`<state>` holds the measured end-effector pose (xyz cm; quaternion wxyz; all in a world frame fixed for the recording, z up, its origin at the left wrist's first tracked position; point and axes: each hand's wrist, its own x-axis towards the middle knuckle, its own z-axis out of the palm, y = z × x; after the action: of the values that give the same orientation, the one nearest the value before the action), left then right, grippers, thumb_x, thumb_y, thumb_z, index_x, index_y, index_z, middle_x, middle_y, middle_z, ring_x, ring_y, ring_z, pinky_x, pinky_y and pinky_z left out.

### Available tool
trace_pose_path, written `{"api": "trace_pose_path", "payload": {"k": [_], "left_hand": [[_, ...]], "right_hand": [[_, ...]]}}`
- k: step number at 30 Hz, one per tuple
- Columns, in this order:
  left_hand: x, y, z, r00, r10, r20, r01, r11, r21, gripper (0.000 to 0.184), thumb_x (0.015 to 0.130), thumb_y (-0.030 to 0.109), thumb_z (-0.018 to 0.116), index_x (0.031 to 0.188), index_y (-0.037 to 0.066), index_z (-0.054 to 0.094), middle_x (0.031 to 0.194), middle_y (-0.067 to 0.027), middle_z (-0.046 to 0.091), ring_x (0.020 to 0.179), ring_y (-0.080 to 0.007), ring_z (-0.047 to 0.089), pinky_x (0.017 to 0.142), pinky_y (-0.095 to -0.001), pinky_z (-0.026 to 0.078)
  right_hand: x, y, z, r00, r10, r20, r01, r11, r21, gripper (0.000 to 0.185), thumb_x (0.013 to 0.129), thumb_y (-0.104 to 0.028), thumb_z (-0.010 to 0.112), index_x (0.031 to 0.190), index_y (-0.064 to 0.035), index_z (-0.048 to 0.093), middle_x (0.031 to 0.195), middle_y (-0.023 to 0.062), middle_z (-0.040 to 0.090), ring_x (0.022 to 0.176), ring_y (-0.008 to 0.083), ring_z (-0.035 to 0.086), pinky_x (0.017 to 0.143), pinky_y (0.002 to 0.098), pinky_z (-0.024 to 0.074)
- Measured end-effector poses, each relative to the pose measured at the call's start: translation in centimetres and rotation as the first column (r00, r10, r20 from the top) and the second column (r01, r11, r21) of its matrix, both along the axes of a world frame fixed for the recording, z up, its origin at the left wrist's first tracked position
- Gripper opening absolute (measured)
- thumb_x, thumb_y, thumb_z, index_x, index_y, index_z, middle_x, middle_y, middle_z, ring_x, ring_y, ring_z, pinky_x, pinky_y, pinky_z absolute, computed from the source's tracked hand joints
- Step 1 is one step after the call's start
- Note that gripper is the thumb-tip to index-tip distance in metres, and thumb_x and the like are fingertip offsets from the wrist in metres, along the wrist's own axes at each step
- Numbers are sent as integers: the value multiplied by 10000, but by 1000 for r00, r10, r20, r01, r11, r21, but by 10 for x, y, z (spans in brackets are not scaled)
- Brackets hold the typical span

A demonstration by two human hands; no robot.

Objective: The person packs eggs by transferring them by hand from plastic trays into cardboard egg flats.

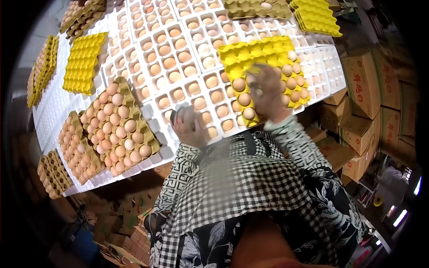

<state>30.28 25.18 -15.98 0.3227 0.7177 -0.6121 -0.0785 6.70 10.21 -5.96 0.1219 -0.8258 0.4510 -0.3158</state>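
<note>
White foam trays [157, 96] filled with brown eggs cover the table. A yellow egg tray [254, 50] lies over them near the right side, with eggs [295, 96] in its lower and right cups. Over this yellow tray is my right hand [267, 91], smeared by motion; whether it holds an egg is hidden. My left hand [187, 126] rests at the near edge of the foam trays, beside the eggs there, its fingers bent and pointing away from me. What lies under its palm does not show.
At the left stand cardboard trays of eggs [117, 127] and an empty yellow tray [84, 64]. More yellow trays [315, 18] are stacked at the far right. Cardboard boxes [362, 87] are piled beyond the table's right edge.
</note>
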Motion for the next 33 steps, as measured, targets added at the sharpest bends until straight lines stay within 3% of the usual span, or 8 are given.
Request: {"api": "trace_pose_path", "payload": {"k": [6,9,13,17,21,24,28,33], "left_hand": [[-89,-105,50,953,-304,14,302,951,70,531,782,254,749,1274,130,594,1284,-111,595,1265,-363,483,1096,-516,320],[-128,-150,51,862,-460,215,416,882,221,543,784,304,741,1270,114,591,1221,-101,626,1246,-332,500,1132,-542,268],[-128,-150,57,903,-429,-11,424,888,179,525,746,214,751,1229,86,591,1185,-145,606,1156,-315,555,1083,-467,390],[-86,-123,72,407,115,-906,85,983,163,432,755,139,729,1149,-1,622,1208,-122,600,987,-228,633,857,-339,530],[-109,-135,83,989,-127,79,60,823,565,485,745,326,763,1175,129,654,1132,-168,601,946,-281,653,839,-404,545],[-109,-148,81,943,-285,169,116,761,638,484,744,406,770,1149,162,666,1034,-112,640,902,-325,664,807,-415,539],[-92,-133,62,968,-47,-245,158,876,455,406,826,291,749,1118,24,656,1087,-115,637,940,-224,642,794,-336,520],[-105,-102,78,85,330,-940,-71,943,325,377,891,221,665,1200,20,588,1030,-92,652,749,-163,624,606,-252,489]], "right_hand": [[-88,-84,-37,751,322,-576,-216,945,245,474,697,-412,755,1121,-212,684,1420,94,460,1364,380,341,1133,614,185],[-103,-95,-15,815,348,-462,-256,933,252,501,688,-356,789,1112,-125,660,1279,86,570,1267,297,487,1114,495,341],[-181,-110,1,745,-180,643,-341,724,599,459,759,-198,701,1178,-40,604,1143,104,617,996,236,641,918,344,528],[-167,-121,5,943,298,-147,-220,892,395,449,761,-196,710,1187,-95,611,1127,142,600,994,266,649,860,375,532],[-121,-122,-43,565,499,-658,-462,851,249,346,710,-297,757,980,-105,660,1065,93,590,903,267,650,766,392,523],[-145,-140,-21,759,594,-267,-430,765,480,354,674,-292,761,938,-78,664,1029,69,628,904,290,640,775,404,516],[-194,-139,-1,794,-9,608,-551,411,726,530,758,-232,772,1232,-49,622,1194,72,618,1029,156,595,904,293,494],[-136,-95,8,772,583,-253,-385,746,544,421,851,-311,703,1190,-64,664,1300,142,562,1056,252,610,879,321,516]]}}
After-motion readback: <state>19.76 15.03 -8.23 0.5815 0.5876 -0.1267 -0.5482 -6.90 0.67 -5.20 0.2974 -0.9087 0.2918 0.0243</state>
